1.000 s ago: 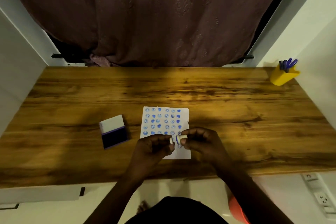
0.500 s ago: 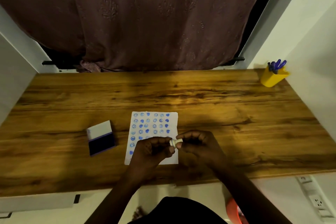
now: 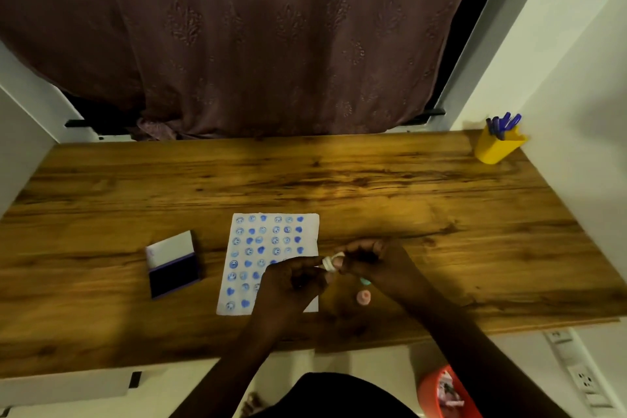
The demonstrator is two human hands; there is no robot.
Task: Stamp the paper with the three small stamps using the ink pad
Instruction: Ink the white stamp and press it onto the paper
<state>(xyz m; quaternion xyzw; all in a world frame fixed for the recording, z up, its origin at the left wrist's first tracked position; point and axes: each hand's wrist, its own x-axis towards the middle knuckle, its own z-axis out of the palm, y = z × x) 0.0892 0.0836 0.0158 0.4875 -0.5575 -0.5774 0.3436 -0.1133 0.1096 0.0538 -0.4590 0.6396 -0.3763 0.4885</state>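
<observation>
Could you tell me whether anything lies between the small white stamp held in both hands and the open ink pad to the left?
Nothing solid does. The white stamp is pinched between the left hand and right hand above the paper. Between it and the ink pad lie only the flat stamped sheet and bare table.

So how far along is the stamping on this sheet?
Nearly done: blue prints fill most of the paper. Both hands, left hand and right hand, hold a small white stamp together. A pink stamp lies on the table. The ink pad sits open; little blank paper remains.
</observation>
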